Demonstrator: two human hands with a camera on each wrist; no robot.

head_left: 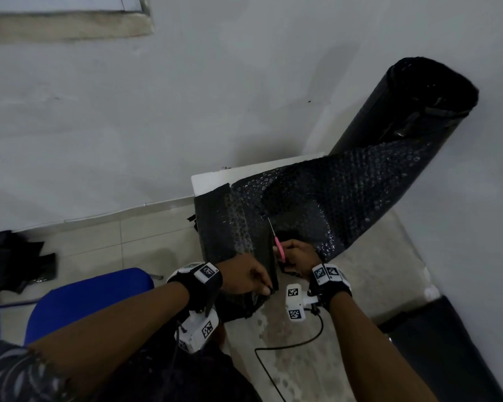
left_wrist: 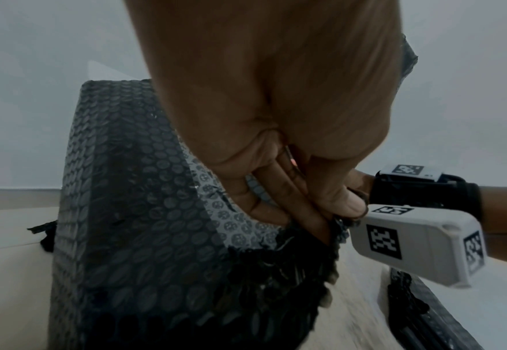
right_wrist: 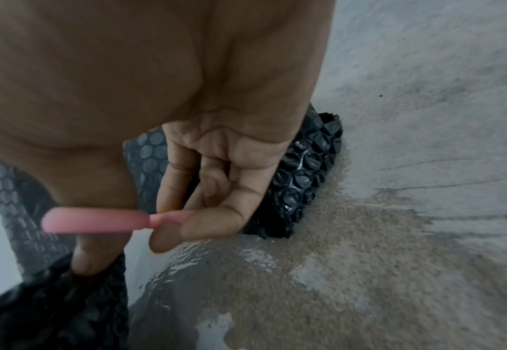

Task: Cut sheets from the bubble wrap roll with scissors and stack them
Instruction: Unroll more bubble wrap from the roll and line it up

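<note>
A black bubble wrap roll (head_left: 413,111) leans against the wall at the right, and its unrolled web (head_left: 331,198) runs down over a worn table (head_left: 375,262). My left hand (head_left: 250,278) pinches the near edge of the bubble wrap sheet (left_wrist: 132,213) on the left of the cut. My right hand (head_left: 298,256) holds pink-handled scissors (head_left: 278,246), thumb and fingers through the pink loops (right_wrist: 96,219). The blade points away from me into the wrap, mostly hidden by it. A piece of wrap (right_wrist: 306,175) lies behind the right fingers.
A white block (head_left: 212,179) sits under the far edge of the sheet. A blue chair (head_left: 84,303) stands at my left, dark scraps (head_left: 9,259) lie on the tiled floor. A black cable (head_left: 291,346) trails over the table. Another dark surface (head_left: 445,352) sits at the right.
</note>
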